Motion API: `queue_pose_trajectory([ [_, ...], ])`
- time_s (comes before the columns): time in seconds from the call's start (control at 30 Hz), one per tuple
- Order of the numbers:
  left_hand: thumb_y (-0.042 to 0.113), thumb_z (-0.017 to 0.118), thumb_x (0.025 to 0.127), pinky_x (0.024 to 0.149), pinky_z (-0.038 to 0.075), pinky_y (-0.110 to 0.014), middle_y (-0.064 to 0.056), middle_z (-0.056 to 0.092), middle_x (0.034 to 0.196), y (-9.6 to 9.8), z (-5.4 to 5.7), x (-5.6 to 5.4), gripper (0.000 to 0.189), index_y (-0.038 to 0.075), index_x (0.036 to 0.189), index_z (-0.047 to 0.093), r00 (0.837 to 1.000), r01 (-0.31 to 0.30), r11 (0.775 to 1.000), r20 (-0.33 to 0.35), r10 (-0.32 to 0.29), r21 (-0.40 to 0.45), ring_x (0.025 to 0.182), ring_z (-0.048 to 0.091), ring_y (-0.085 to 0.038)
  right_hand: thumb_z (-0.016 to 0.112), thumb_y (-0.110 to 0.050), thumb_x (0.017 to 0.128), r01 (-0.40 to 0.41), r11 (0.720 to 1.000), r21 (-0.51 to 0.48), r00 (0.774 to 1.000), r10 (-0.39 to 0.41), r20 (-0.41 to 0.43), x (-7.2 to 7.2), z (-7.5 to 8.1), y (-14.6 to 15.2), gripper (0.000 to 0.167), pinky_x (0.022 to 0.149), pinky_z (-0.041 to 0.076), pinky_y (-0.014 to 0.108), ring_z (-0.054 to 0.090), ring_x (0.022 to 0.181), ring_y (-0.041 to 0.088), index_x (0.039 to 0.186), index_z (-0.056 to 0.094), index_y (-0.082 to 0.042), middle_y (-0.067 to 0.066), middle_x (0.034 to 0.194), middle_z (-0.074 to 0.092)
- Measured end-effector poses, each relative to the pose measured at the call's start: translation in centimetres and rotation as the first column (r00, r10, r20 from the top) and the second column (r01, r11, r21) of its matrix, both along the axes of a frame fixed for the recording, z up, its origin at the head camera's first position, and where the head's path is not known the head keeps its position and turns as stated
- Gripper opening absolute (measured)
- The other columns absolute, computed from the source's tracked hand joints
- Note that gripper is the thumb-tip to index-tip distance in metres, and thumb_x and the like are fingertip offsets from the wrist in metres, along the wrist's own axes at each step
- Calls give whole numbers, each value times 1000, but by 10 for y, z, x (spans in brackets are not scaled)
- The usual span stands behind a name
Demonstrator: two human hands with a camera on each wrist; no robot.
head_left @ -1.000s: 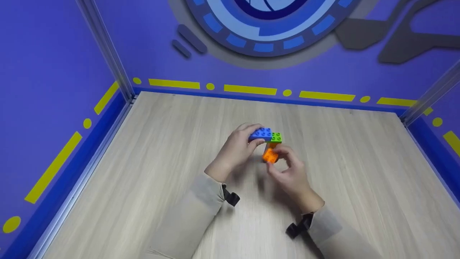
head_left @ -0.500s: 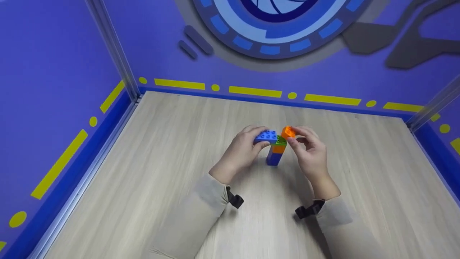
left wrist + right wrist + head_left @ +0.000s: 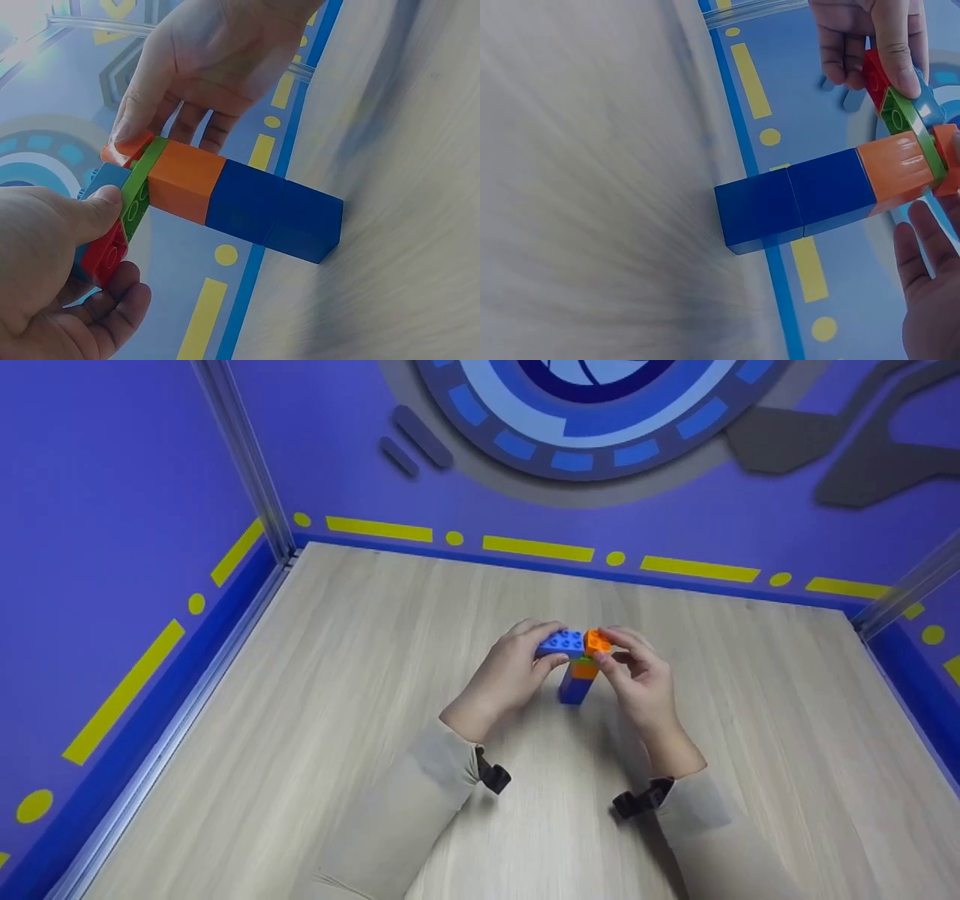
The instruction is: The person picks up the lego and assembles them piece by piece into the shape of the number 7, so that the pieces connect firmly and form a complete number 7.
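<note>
A tower of toy bricks stands upright on the table: two dark blue blocks (image 3: 795,201), an orange block (image 3: 187,181) over them, then a thin green plate (image 3: 142,178) that juts out to the left. My left hand (image 3: 510,664) grips the overhanging end, thumb and fingers around the blue studded brick (image 3: 561,643) on top of the plate. Beneath that end sits a red brick (image 3: 105,255). Between thumb and fingertips my right hand (image 3: 641,679) pinches a small orange brick (image 3: 598,641), right over the plate's bare end and beside the blue brick.
The pale wooden table (image 3: 360,675) spreads around the tower. Blue-purple panels (image 3: 330,472) with yellow markings rise at the back and sides, joined by metal corner posts (image 3: 251,457). Each wrist carries a black strap mount (image 3: 491,775).
My right hand has lifted the small orange brick from in front of the tower, then lowered it onto the plate's right end beside the blue brick. The left hand keeps its grip.
</note>
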State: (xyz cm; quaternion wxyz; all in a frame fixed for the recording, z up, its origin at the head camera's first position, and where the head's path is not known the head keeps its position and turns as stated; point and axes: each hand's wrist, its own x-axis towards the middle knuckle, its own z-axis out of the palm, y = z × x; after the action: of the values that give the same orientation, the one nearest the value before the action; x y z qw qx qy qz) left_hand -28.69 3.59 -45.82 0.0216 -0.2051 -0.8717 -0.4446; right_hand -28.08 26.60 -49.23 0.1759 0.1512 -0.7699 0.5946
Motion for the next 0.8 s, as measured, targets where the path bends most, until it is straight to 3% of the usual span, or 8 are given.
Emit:
queue_pose_trajectory([
  [0.27,28,72,113,127,54,-39,-7,63,161,1,0,1,50,19,161,63,1000,-5,1000,0,5,2,145,66,-26,63,-24,117,45,997,-68,982,-31,188,2,-2,-6,37,116,54,15,69,132,14,150,70,-7,-3,141,72],
  [0.47,28,71,113,128,54,-40,-9,65,158,0,-1,0,50,16,160,63,999,6,1000,-32,-6,-1,144,67,-26,63,-33,117,21,997,-71,966,-2,258,4,2,-8,48,120,51,15,66,139,14,160,63,-11,4,157,67],
  [0.67,29,71,112,128,53,-41,-9,65,158,0,-2,-1,49,16,160,64,999,10,1000,-43,-10,0,144,68,-26,59,-33,119,-14,996,-85,954,39,299,3,2,-9,51,138,40,40,63,142,16,164,57,-9,10,162,62],
  [0.8,29,71,112,128,53,-39,-8,65,158,0,-2,-1,50,18,160,63,999,8,1000,-38,-8,-3,145,67,-25,55,-33,121,-29,996,-80,951,52,306,2,-2,-10,49,141,35,51,62,141,17,164,55,-9,11,160,62],
])
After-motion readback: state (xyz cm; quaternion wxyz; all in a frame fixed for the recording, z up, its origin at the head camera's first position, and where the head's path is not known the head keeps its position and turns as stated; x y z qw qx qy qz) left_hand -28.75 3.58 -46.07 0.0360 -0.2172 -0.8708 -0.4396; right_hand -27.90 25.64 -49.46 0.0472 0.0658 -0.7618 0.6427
